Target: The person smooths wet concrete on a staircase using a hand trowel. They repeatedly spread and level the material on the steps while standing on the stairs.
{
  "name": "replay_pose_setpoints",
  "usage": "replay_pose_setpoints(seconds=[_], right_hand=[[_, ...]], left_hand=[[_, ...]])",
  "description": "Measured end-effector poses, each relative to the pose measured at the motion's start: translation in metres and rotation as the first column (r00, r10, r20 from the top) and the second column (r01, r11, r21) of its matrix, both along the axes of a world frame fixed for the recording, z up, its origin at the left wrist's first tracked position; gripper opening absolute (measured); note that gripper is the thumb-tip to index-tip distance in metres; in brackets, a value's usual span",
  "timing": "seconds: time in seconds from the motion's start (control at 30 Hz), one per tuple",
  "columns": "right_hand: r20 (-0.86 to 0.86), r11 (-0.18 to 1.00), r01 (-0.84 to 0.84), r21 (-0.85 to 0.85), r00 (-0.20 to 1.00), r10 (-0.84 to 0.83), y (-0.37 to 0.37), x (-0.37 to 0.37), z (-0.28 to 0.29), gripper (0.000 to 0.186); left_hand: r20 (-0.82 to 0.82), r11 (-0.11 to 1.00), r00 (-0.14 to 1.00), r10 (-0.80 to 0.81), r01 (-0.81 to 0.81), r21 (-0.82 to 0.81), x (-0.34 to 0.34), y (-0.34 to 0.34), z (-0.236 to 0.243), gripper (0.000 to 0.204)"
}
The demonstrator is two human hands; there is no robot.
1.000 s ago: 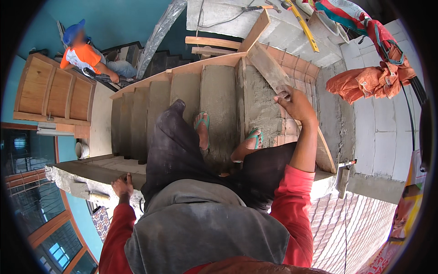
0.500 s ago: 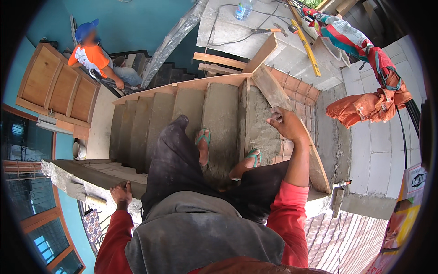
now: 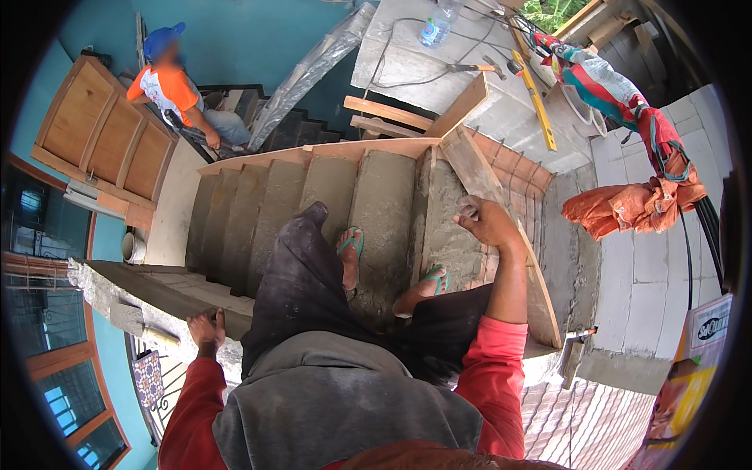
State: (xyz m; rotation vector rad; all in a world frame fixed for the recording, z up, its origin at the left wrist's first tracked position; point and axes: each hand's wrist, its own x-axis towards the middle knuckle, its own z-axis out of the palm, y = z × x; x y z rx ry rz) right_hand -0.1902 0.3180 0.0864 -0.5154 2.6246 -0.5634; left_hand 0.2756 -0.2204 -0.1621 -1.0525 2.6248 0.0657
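Observation:
My left hand grips the edge of the low, rough cement wall, its fingers curled over it. Beside that hand lies a trowel with a pale handle. Over the upper concrete step my right hand is raised, fingers curled in. Grey cement dusts its fingertips; I cannot make out whether something small is in them. A long wooden board runs just beside that wrist. My feet, in green flip-flops, stand on the grey concrete stairs.
A person in an orange-sleeved shirt sits at the far left by a wooden panel. On the concrete slab lie a hammer, a yellow spirit level and a water bottle. Orange cloth hangs at right.
The view has shifted slightly, so the surroundings sit a little lower and to the right at the top. My right hand has dipped slightly; my left hand stays on the wall.

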Motion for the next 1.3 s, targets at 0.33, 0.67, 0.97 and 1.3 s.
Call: replay_pose_setpoints(seconds=[0.33, 0.67, 0.97, 1.3], right_hand=[[0.021, 0.996, -0.051, 0.075, 0.999, 0.049, 0.006, -0.01, -0.017, 0.065], [0.022, 0.997, -0.026, 0.074, 0.999, 0.024, 0.011, -0.01, -0.014, 0.077], [-0.026, 0.994, -0.06, 0.087, 0.998, 0.062, -0.004, -0.004, -0.009, 0.084], [-0.028, 0.994, -0.027, 0.105, 0.999, 0.03, 0.004, 0.002, 0.0, 0.083]], left_hand=[[-0.02, 0.998, 0.999, 0.035, -0.034, 0.048, -0.001, 0.001, 0.003, 0.051], [0.019, 0.993, 0.998, 0.057, -0.059, 0.101, -0.017, 0.009, 0.023, 0.051], [0.073, 0.975, 0.992, 0.106, -0.118, 0.189, -0.024, 0.003, 0.009, 0.061], [0.323, -0.41, 0.646, 0.692, -0.017, 0.912, -0.103, 0.075, -0.048, 0.076]])
